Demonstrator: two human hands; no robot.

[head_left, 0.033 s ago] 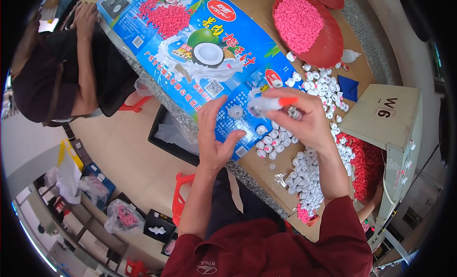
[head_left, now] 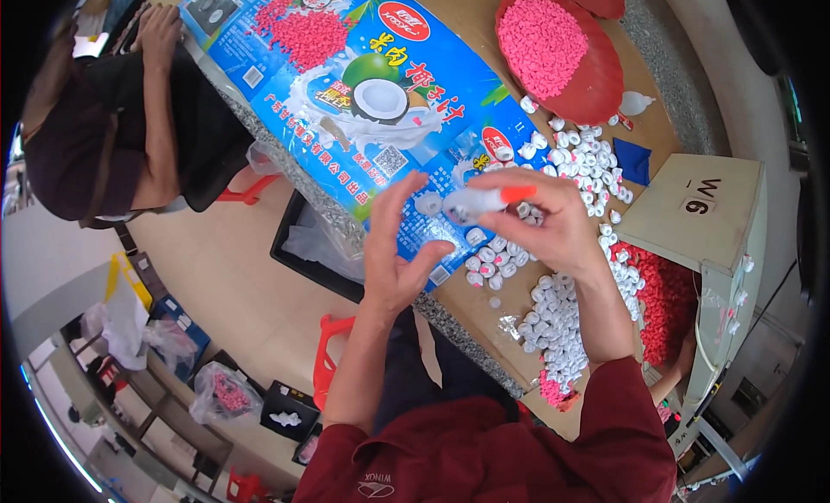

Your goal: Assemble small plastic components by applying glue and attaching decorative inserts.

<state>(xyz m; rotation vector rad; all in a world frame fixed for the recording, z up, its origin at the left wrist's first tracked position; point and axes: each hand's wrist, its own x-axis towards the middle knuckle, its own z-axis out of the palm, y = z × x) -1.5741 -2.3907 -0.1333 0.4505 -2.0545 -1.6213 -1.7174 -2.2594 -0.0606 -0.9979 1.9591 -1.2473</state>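
Observation:
Between the fingers and thumb of my right hand (head_left: pixel 558 226) is a small whitish bottle (head_left: pixel 484 201) with an orange-red tip. It lies tilted sideways, its tip toward my palm. A small translucent round piece (head_left: pixel 428 204) rests by the bottle's other end, on a blue printed sheet (head_left: pixel 303 135). My left hand (head_left: pixel 389 265) is open beside that piece, thumb and fingers spread, holding nothing. Under and beside my right hand lie several small white round parts (head_left: pixel 497 259), some with pink bits. A larger heap of white parts (head_left: pixel 553 321) sits nearer me.
Pink pieces fill part of a red shell-shaped tray (head_left: pixel 605 88); a loose pink pile (head_left: pixel 311 40) lies on the sheet. At right stands a beige machine (head_left: pixel 692 200) over red pieces (head_left: pixel 661 304). A black bin (head_left: pixel 303 252) is below the table edge. Another person (head_left: pixel 86 148) sits at left.
My right hand has shifted slightly left and down with the bottle, bringing its end closer to the round piece. My left hand has moved a little to the right.

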